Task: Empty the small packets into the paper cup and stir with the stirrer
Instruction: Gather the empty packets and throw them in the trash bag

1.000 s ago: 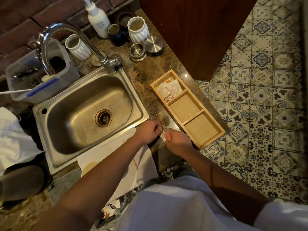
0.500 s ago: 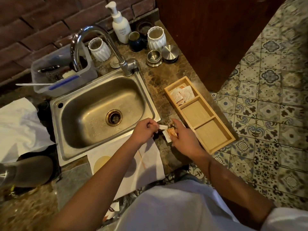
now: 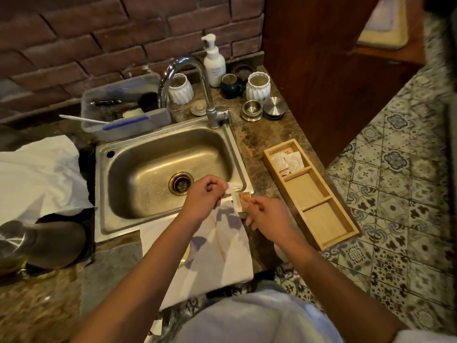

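My right hand (image 3: 268, 217) pinches a small white and orange packet (image 3: 242, 201) over the counter by the sink's front right corner. My left hand (image 3: 204, 199) grips a white torn strip (image 3: 234, 186) of that packet, pulled a little away to the left. The paper cup (image 3: 187, 253) stands on a white napkin (image 3: 230, 263) and is mostly hidden under my left forearm. A thin wooden stirrer (image 3: 220, 242) lies on the napkin beside it. More packets (image 3: 288, 161) lie in the far compartment of a wooden tray (image 3: 329, 240).
A steel sink (image 3: 148, 174) with a tall faucet (image 3: 206, 95) fills the middle. Behind it stand a plastic tub (image 3: 128, 125), a soap pump (image 3: 214, 63), white ribbed cups (image 3: 257, 89), and metal tins (image 3: 252, 110). A white cloth (image 3: 37, 174) lies left. The counter ends at a tiled floor (image 3: 395, 194) on the right.
My hands have drawn apart, and a white strip has come away from the packet in my left hand. The view has tilted up toward the brick wall.
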Demonstrator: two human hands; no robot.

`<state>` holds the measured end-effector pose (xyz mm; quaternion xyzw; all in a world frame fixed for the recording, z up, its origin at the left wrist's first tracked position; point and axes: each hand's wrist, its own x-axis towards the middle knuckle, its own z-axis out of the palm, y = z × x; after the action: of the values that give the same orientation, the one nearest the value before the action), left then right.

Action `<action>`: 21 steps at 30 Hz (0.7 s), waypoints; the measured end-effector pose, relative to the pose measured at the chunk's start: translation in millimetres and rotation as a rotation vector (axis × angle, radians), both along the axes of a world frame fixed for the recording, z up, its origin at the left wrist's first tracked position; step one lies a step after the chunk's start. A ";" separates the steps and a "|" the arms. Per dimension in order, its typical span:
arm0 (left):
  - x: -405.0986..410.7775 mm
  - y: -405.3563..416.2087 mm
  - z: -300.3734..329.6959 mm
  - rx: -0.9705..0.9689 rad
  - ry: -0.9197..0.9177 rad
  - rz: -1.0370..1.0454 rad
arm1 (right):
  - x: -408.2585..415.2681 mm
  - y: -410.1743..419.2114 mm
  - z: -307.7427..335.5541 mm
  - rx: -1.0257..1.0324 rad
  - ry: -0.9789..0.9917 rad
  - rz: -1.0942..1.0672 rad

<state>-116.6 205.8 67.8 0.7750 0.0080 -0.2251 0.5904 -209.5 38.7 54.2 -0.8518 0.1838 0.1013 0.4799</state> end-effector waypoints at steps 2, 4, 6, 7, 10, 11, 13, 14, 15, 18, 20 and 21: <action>0.1 12.9 11.1 0.001 -0.035 0.032 | 4.2 14.3 4.8 -0.010 -0.052 -0.025; 0.2 28.6 22.2 -0.010 -0.090 0.079 | 9.4 29.8 11.5 0.016 -0.098 -0.065; -0.2 46.6 33.2 -0.017 -0.151 0.126 | 15.3 46.1 21.0 0.069 -0.127 -0.109; -0.8 56.2 37.7 -0.007 -0.174 0.147 | 17.7 54.4 26.5 0.095 -0.138 -0.126; -4.5 86.3 48.3 0.007 -0.199 0.215 | 23.2 77.5 38.8 0.120 -0.193 -0.134; -6.2 96.2 49.5 -0.001 -0.203 0.236 | 24.9 84.3 41.0 0.130 -0.207 -0.119; -12.4 115.7 49.2 -0.010 -0.207 0.284 | 28.0 97.1 45.5 0.179 -0.218 -0.088; -17.1 124.0 48.8 -0.014 -0.203 0.307 | 29.7 102.5 47.6 0.206 -0.223 -0.079; -22.1 131.8 47.7 -0.026 -0.194 0.330 | 31.7 108.2 49.3 0.230 -0.224 -0.067; -36.5 147.6 41.5 -0.047 -0.179 0.411 | 37.0 120.2 49.9 0.271 -0.218 -0.001; -46.5 152.8 36.1 -0.042 -0.174 0.494 | 39.9 124.1 49.2 0.291 -0.213 0.042; -52.0 154.6 33.9 -0.039 -0.171 0.540 | 41.9 125.2 48.8 0.301 -0.203 0.063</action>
<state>-168.6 360.3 101.7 0.7496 0.1601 0.0063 0.6423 -167.6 163.9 103.0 -0.7815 0.0903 0.0561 0.6147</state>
